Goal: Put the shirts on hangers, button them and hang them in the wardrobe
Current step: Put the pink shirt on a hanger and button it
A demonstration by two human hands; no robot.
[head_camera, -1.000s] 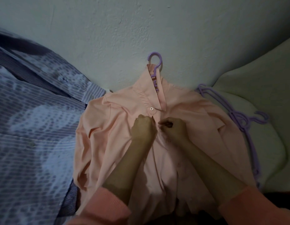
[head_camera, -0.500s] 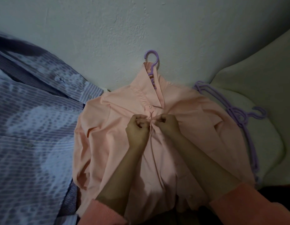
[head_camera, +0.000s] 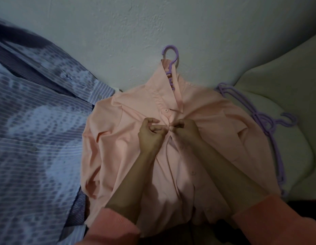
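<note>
Buttoning the pink shirt (head_camera: pixel 129 147), which lies front-up on the pale surface with its hanger (head_camera: pixel 171 57) already inside the collar, looks best done by keeping both front edges pulled flat and level so the button meets its own hole, not the one below. The left hand (head_camera: pixel 150 133) and right hand (head_camera: pixel 185 128) meet at the placket just under the fastened top button (head_camera: pixel 165 109), fingers curled tight and pinching the cloth. I count two shirts, counting the striped one (head_camera: pixel 38 121) at the left, and several spare purple hangers (head_camera: pixel 267 124) stacked at the right; how many, I cannot tell.
</note>
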